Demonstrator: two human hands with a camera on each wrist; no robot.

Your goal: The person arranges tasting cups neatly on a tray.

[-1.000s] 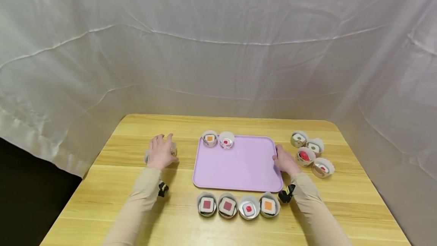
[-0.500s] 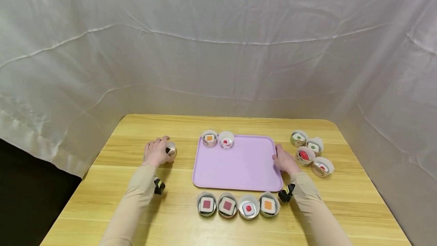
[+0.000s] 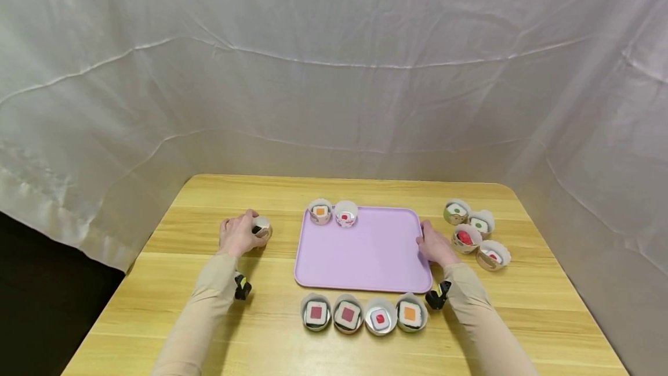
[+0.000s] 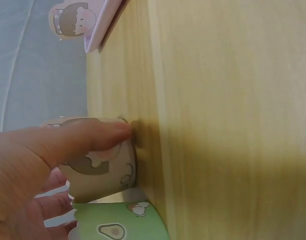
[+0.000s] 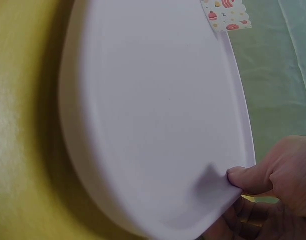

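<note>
My left hand (image 3: 239, 235) grips a paper baking cup (image 3: 262, 231) at the left of the table. In the left wrist view its thumb lies along the cup's cartoon-printed side, with the other fingers behind. Against that cup stands a green avocado-print paper cup (image 4: 118, 222), hidden under the hand in the head view. My right hand (image 3: 437, 246) pinches the right rim of the lilac tray (image 3: 365, 254), thumb on top and fingers below. Two filled paper cups stand at the tray's far left: one with an orange-centred sushi piece (image 3: 320, 211), one with a red-centred piece (image 3: 345, 217).
Several cups with sushi pieces line up before the tray, among them an orange-centred one (image 3: 410, 313) and a dark-red-centred one (image 3: 316, 312). Several more cups cluster right of the right hand, including one with a red piece (image 3: 464, 238). A pale curtain (image 3: 355, 103) surrounds the wooden table.
My left hand came down over the cups at the left, shifted slightly left, and took hold of the right one. The right hand and the tray stay put.
</note>
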